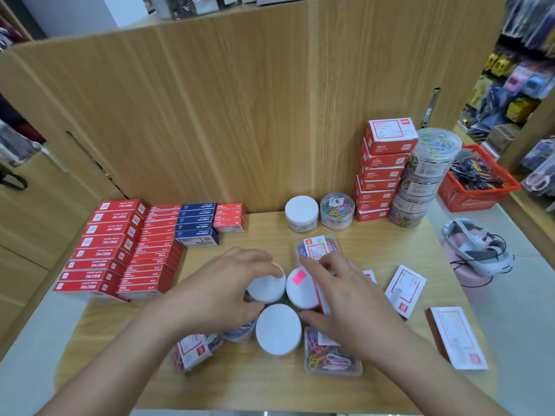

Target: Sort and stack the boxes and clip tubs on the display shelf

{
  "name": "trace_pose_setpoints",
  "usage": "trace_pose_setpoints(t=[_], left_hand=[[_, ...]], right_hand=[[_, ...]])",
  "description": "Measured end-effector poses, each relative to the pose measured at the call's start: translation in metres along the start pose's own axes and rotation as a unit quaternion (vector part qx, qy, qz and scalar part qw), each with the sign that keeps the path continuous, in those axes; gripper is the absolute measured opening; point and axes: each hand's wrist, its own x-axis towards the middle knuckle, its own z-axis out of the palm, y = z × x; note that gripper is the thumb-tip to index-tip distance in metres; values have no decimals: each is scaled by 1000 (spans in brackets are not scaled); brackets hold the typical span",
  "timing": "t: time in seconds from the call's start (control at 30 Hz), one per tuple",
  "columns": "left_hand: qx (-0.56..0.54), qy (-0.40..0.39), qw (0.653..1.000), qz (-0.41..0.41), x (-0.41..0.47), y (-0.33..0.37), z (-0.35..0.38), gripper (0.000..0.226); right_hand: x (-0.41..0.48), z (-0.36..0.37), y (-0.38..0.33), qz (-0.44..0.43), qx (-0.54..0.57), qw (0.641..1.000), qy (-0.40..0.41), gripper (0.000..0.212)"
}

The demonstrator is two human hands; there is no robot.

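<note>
Three white-lidded clip tubs stand close together at the middle of the wooden shelf [240, 385]. My left hand [222, 286] grips the left tub [267, 288] by its lid rim. Beside it is a tub with a pink sticker [300, 288], and a third tub [277, 328] stands nearer to me. My right hand [342, 298] pinches a small red-and-white box [322, 298] on edge between thumb and fingers, right against the pink-sticker tub. Flat clear cases of coloured clips [330, 352] lie around the tubs.
Rows of red boxes [111, 247] and blue boxes [196, 223] fill the left. At the back right are a red box stack [384, 172], stacked clear tubs [426, 175], a white tub [301, 213] and a clip tub [337, 211]. Loose boxes [458, 337] lie right; a red basket [477, 187] and headset [477, 250] beyond.
</note>
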Motion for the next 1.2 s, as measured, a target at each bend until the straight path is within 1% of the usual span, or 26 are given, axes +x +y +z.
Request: trace_pose_setpoints(t=[0.13, 0.2, 0.27, 0.3, 0.33, 0.37, 0.43, 0.47, 0.5, 0.53, 0.57, 0.63, 0.67, 0.7, 0.73, 0.77, 0.8, 0.83, 0.87, 0.97, 1.07, 1.13, 1.17, 1.2], left_hand=[[-27, -12, 1000, 2, 9, -8, 7, 54], [-34, -14, 999, -4, 11, -10, 8, 61], [-32, -9, 999, -10, 13, -12, 9, 68], [-31, -3, 999, -13, 13, -14, 10, 69], [-34, 5, 999, -16, 13, -15, 10, 68], [-42, 15, 999, -19, 13, -17, 10, 67], [-67, 30, 997, -27, 13, -20, 11, 61], [-75, 36, 996, -29, 14, -22, 11, 59], [-78, 41, 996, -32, 15, -23, 12, 56], [-80, 45, 995, -36, 16, -24, 13, 54], [-86, 50, 994, -40, 16, -26, 14, 53], [-114, 70, 990, -42, 16, -29, 14, 54], [-132, 83, 987, -43, 16, -30, 14, 52], [-150, 101, 982, -45, 16, -31, 12, 49], [-171, 121, 977, -48, 16, -32, 9, 46], [-196, 141, 969, -52, 17, -33, 7, 47], [-226, 160, 959, -56, 19, -33, 5, 50], [-258, 176, 948, -60, 21, -34, 3, 51], [-286, 192, 936, -64, 25, -34, 1, 49], [-334, 245, 906, -81, 36, -35, -2, 42], [-364, 276, 883, -103, 50, -33, -6, 53], [-394, 287, 866, -108, 59, -27, -12, 62], [-406, 290, 860, -107, 62, -23, -15, 65], [-411, 293, 858, -100, 66, -17, -18, 67]], right_hand=[[10, -5, -4, 24, 7, 999, -22, 72], [13, -6, -4, 40, 28, 998, -28, 69], [13, -8, 0, 57, 90, 994, -14, 67], [13, -11, 2, 72, 144, 987, 0, 65], [14, -15, 4, 93, 215, 972, 15, 59], [15, -21, 6, 118, 303, 945, 29, 49], [22, -33, 12, 153, 479, 864, 30, 35], [27, -37, 15, 153, 529, 834, 31, 32], [34, -40, 18, 150, 552, 819, 36, 31], [41, -42, 20, 148, 561, 813, 46, 30], [49, -42, 20, 149, 556, 816, 58, 29], [68, -43, 20, 156, 522, 835, 80, 29], [76, -43, 20, 157, 498, 848, 88, 34], [84, -42, 20, 158, 464, 866, 94, 44], [92, -39, 21, 162, 408, 892, 103, 55], [98, -37, 20, 166, 333, 921, 114, 61], [103, -36, 18, 163, 255, 945, 126, 61], [106, -34, 16, 152, 197, 959, 136, 58], [108, -32, 14, 140, 166, 966, 140, 57], [111, -26, 13, 122, 143, 972, 139, 67], [106, -25, 18, 106, 149, 970, 163, 69], [95, -28, 20, 98, 178, 960, 193, 59], [89, -29, 22, 108, 230, 946, 203, 48], [83, -32, 23, 135, 337, 912, 192, 34]])
